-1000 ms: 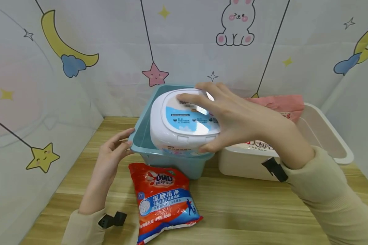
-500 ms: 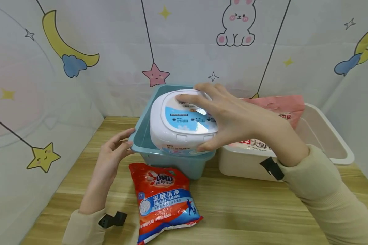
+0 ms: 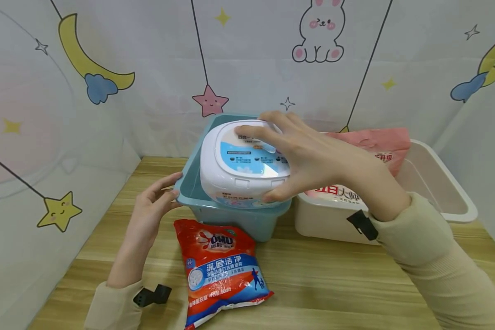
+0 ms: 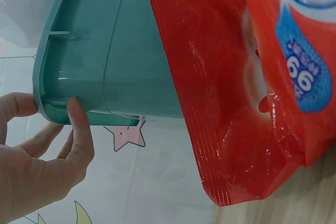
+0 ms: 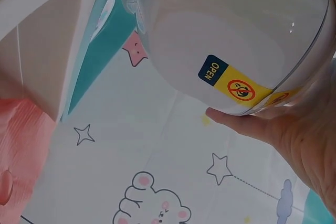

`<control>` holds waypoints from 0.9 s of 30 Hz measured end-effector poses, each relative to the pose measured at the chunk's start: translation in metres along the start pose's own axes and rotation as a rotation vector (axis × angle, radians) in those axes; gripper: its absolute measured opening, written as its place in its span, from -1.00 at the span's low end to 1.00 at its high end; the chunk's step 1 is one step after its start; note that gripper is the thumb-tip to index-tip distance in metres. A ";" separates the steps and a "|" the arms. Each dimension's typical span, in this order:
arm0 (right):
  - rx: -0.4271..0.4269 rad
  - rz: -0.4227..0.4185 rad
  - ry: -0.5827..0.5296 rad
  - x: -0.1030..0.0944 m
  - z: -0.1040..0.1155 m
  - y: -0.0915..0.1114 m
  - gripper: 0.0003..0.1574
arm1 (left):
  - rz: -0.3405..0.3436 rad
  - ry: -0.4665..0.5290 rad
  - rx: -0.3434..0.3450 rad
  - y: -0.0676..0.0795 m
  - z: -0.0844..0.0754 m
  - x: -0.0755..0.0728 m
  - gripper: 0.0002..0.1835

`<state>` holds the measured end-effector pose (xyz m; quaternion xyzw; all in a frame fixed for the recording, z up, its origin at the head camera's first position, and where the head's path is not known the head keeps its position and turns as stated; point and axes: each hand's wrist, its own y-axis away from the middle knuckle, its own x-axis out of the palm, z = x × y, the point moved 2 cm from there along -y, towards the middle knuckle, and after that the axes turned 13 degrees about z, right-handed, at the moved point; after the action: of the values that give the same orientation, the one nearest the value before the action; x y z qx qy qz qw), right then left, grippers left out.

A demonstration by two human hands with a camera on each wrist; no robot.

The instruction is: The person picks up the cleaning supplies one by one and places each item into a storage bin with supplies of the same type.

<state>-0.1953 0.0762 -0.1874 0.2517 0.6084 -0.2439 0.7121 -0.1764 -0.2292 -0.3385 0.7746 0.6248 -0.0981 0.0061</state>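
My right hand point(image 3: 313, 151) grips a white lidded plastic tub point(image 3: 251, 160) with a blue label on top, fingers spread over the lid and thumb at its near side. The tub is tilted at the mouth of a teal bin point(image 3: 247, 224), overlapping its right part. In the right wrist view, the tub point(image 5: 226, 35) bears a yellow sticker marked OPEN. With thumb and fingers, my left hand point(image 3: 152, 206) pinches the bin's left rim, as the left wrist view also shows the hand point(image 4: 52, 161). Just in front of the bin lies a red and blue detergent bag point(image 3: 222, 270).
Right of the teal bin stands a cream bin point(image 3: 330, 224) holding a pink bag point(image 3: 392, 137) and a white pack with red lettering point(image 3: 334, 195). Wood-grain table point(image 3: 321, 284) lies in front. A cartoon-print cloth point(image 3: 247, 46) closes off the back and sides.
The right hand and the tub have shifted very slightly left over the teal bin. The left hand keeps its hold on the rim, and the detergent bag has not moved.
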 end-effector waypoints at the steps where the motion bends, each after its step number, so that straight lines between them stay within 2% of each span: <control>1: 0.000 0.001 -0.001 0.000 0.000 -0.001 0.28 | 0.000 -0.003 -0.001 0.000 0.000 0.000 -0.53; 8: -0.012 -0.002 -0.010 0.001 -0.003 -0.006 0.28 | -0.003 -0.015 -0.016 0.000 -0.001 0.000 -0.53; 16: 0.010 0.025 -0.023 0.004 -0.006 -0.014 0.27 | -0.001 0.019 -0.006 -0.002 0.001 0.000 -0.53; 27: -0.003 0.054 -0.028 0.010 -0.008 -0.027 0.25 | -0.005 0.012 -0.004 -0.001 0.001 -0.001 -0.53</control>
<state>-0.2174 0.0606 -0.2001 0.2633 0.5916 -0.2272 0.7274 -0.1781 -0.2297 -0.3388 0.7737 0.6268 -0.0920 0.0036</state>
